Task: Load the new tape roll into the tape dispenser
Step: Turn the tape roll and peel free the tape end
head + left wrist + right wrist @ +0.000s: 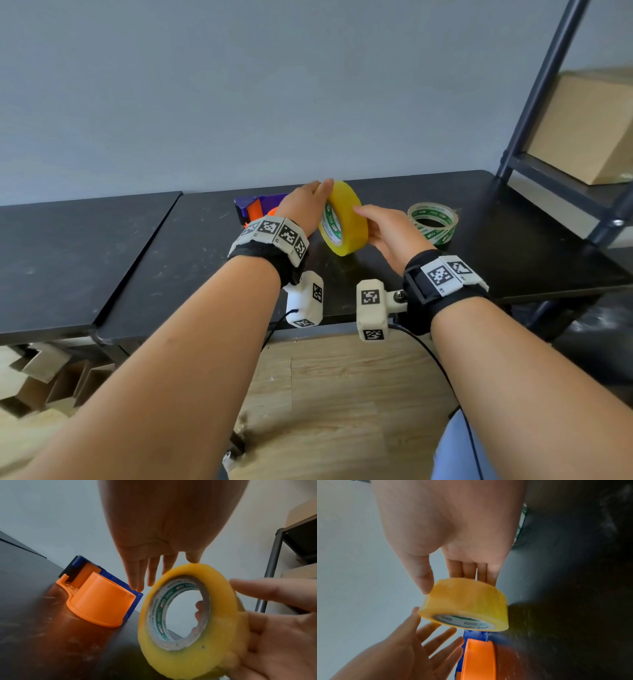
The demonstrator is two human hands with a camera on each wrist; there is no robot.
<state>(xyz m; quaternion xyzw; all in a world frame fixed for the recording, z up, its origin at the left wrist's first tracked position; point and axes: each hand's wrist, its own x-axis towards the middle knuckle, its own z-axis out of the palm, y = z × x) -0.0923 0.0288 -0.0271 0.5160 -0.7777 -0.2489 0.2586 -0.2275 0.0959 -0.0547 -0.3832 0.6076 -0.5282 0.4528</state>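
A full yellow tape roll point(346, 219) with a green-printed core is held on edge just above the black table point(164, 260). My right hand point(385, 229) pinches it across its width, thumb on the near face and fingers behind point(457, 574). My left hand point(308, 202) has straight fingers, and its thumb tip touches the top of the roll's rim point(171, 662). The orange and blue tape dispenser point(255, 209) lies on the table behind the left hand, its orange hub point(99, 601) bare and close to the roll's left.
A nearly used-up clear tape roll point(433, 222) with green print lies flat to the right of my hands. A dark metal shelf frame point(544, 89) with a cardboard box point(589, 130) stands at the table's right end. Cardboard pieces point(44, 380) lie on the floor below left.
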